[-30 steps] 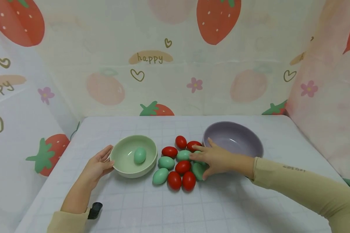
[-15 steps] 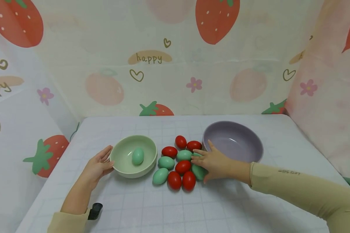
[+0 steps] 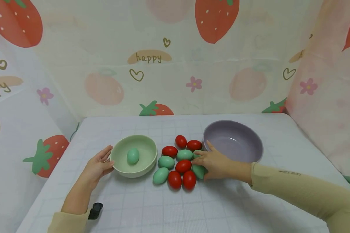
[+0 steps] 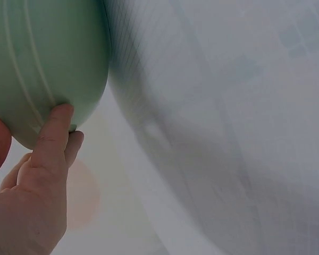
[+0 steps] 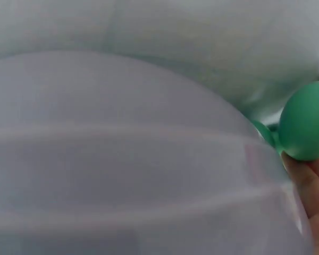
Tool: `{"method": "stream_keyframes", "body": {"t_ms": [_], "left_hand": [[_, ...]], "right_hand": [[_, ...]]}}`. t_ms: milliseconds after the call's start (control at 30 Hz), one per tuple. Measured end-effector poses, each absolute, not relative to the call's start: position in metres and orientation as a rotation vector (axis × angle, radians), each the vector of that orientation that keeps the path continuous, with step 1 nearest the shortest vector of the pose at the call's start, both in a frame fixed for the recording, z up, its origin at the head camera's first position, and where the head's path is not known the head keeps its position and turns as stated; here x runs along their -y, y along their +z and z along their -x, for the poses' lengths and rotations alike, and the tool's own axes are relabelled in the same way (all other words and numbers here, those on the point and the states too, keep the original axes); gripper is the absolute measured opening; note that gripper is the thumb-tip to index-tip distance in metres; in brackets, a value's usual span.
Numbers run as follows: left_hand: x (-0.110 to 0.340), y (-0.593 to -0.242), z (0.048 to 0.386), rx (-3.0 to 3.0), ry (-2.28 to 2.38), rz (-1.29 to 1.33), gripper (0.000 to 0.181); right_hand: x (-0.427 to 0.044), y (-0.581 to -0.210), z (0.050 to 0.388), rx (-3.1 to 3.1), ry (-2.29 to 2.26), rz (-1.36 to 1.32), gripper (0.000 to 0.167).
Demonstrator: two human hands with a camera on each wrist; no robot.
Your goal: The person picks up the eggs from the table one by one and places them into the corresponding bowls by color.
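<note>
At the left of the head view, my left hand (image 3: 96,166) holds the light green bowl (image 3: 125,170) by its side, thumb at the rim. In the left wrist view, fingers (image 4: 50,141) press the bowl's outer wall. A mint-green egg (image 3: 133,156) lies inside it. My right hand (image 3: 217,163) reaches over the right side of a cluster of red and green eggs. Its fingers and thumb are around a green egg (image 3: 199,171), partly hidden; the right wrist view shows fingertips (image 5: 295,162) against the green egg (image 5: 305,125). Another green egg (image 3: 196,153) sits partly under the fingers.
A purple bowl (image 3: 233,139) stands behind the right hand. Between the bowls lie several red eggs, among them one in front (image 3: 174,180), and green eggs such as the left one (image 3: 160,175). The tabletop (image 3: 151,210) has a pale grid cloth. A patterned curtain (image 3: 175,87) hangs behind.
The green egg in the light green bowl has rolled to the left. The right hand's fingers have drawn in around a green egg. The left hand has stayed at the bowl.
</note>
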State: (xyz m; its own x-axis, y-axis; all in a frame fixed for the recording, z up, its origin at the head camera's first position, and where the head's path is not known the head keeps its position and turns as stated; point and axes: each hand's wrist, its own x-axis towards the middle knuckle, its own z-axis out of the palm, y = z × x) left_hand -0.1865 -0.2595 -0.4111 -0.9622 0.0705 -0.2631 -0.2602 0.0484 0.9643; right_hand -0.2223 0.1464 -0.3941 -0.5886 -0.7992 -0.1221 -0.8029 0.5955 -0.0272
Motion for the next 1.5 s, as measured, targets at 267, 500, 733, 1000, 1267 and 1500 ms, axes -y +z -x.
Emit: {"method": "stream_keyframes", "body": {"t_ms": [267,500,733,1000,1267,1500], "left_hand": [[0.261,-0.411,0.188,-2.099,1.994,0.196,0.073],[0.260,-0.412,0.187,-2.095,1.992,0.193,0.073],[0.261,-0.412,0.187,-2.090,2.006,0.185,0.073],[0.259,-0.412,0.187,-2.086,2.019,0.196,0.073],[0.260,-0.413,0.186,-2.082,2.024,0.184,0.073],[0.261,-0.413,0.187,-2.091,2.016,0.175,0.074]], "right_hand": [[-0.148,-0.380,0.222,-2.654,-0.258,1.294,0.057],[-0.149,-0.360,0.219,-2.631,-0.477,1.157,0.058],[-0.147,-0.343,0.220,-2.642,-0.571,1.020,0.061],[-0.144,-0.328,0.222,-2.625,-0.717,0.929,0.059],[-0.138,-0.326,0.228,-2.512,-0.957,0.779,0.062],[-0.128,-0.329,0.234,-2.331,-1.237,0.555,0.062]]}}
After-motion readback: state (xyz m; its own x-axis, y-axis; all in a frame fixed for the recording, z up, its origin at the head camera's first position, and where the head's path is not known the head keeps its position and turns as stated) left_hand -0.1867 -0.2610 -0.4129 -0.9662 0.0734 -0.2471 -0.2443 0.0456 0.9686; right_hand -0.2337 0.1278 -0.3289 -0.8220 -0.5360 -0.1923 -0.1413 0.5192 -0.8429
